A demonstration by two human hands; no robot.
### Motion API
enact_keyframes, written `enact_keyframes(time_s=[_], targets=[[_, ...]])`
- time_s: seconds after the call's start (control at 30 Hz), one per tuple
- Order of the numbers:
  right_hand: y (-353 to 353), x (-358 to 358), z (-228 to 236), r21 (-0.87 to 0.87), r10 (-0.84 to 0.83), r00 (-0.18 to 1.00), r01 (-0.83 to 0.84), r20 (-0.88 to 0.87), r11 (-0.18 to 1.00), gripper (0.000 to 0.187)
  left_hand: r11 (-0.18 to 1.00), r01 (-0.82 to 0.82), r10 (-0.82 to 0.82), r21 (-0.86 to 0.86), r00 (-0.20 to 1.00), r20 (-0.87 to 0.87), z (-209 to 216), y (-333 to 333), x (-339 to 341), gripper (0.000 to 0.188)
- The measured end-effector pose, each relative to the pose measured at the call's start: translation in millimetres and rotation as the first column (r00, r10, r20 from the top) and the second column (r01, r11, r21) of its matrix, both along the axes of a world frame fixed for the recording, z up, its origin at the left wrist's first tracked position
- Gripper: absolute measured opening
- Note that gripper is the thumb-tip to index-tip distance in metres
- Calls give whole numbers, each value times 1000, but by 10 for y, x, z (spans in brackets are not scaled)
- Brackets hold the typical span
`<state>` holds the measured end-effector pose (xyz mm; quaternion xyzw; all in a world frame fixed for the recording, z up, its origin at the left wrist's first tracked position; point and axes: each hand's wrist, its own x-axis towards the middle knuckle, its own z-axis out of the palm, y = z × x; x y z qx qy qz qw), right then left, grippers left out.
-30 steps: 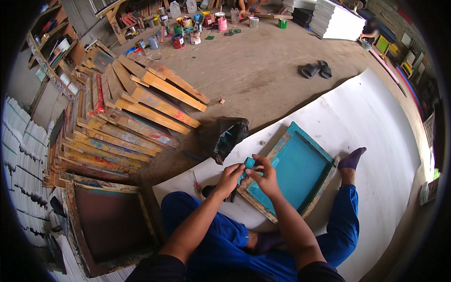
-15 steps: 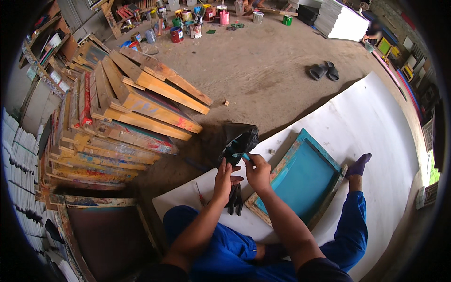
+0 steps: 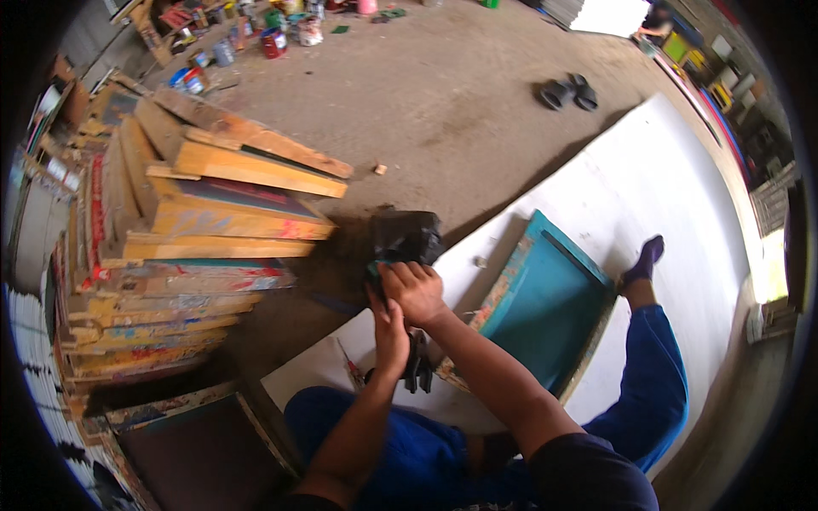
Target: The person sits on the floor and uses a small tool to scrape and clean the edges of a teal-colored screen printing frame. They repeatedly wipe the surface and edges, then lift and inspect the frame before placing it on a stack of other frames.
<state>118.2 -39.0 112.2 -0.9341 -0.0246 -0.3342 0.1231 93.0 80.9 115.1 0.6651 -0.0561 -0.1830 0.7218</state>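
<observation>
The right hand is curling against the left hand at the near edge of a black plastic bag; whether either grip is holding anything, I cannot tell. The bag (whatever is inside is not showing) is sitting beside a white sheet. Paint cans are standing farther off.
</observation>
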Motion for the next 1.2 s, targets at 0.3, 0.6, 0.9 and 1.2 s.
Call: enact_keyframes(time_s=[0.3,0.6,0.9,1.2], targets=[[-106,-73,-210,-195,-116,974,77,-197,978,16,999,-12,1,-38,958,-287,-74,97,-20,81],[-133,-369,-6,282,44,932,64,-361,957,59,998,24,-32,-57,990,-140,-155,212,-85,66],[-1332,-1814,-131,259,-100,981,141,-165,955,10,863,120,-351,491,841,412,-221,124,-646,26],[-2278,-1919,-525,166,-6,853,108,-521,980,24,616,-246,-515,748,593,619,-707,-788,-1053,46]])
